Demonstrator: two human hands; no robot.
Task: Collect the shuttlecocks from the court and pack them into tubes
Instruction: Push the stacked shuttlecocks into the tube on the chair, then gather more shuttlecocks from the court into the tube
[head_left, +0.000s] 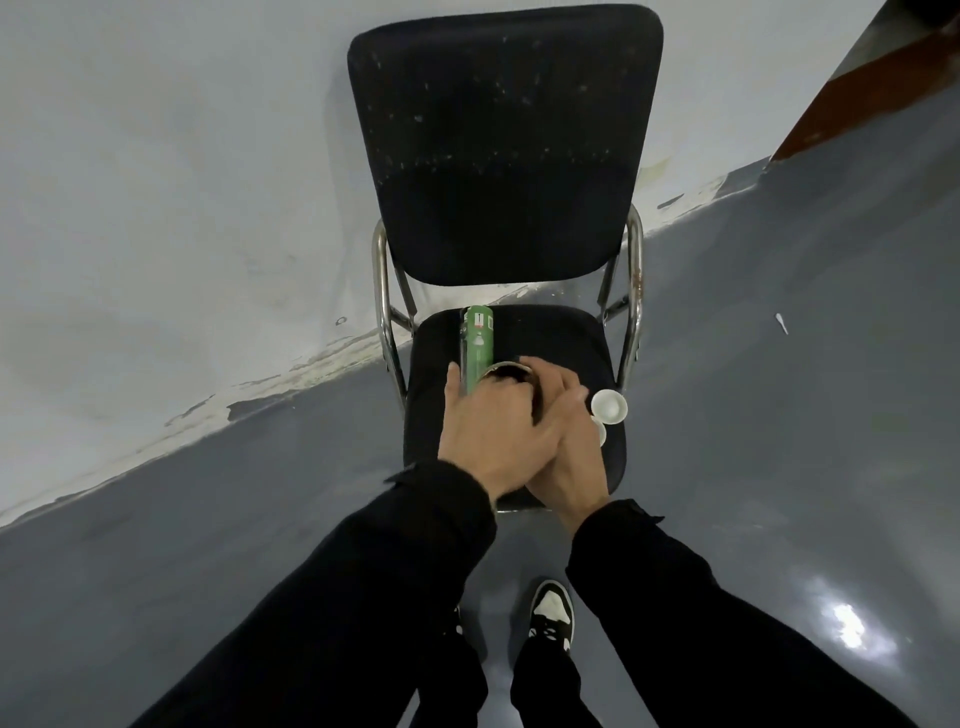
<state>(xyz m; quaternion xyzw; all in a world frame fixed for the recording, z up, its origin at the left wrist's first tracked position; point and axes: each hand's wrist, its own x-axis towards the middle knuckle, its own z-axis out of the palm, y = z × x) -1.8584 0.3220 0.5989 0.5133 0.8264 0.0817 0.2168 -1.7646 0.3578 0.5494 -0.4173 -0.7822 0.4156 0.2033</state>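
A green shuttlecock tube (479, 343) lies on the black chair seat (561, 343). Right beside it, a second tube with an open dark mouth (508, 371) points up at me. My left hand (493, 431) curls its fingers round this open tube from the left, the thumb lying next to the green tube. From the right, my right hand (569, 441) wraps its fingers round the same tube and touches the left hand. Two white tube caps (609, 405) sit on the seat's right edge, the nearer one partly hidden by my right hand. No shuttlecock shows.
The chair has a tall black backrest (504, 145) and chrome frame (382, 291), and stands against a pale wall (156, 182). Grey glossy floor (753, 415) surrounds it. A small white feather piece (782, 323) lies on the floor to the right. My shoes (551, 613) stand below the seat.
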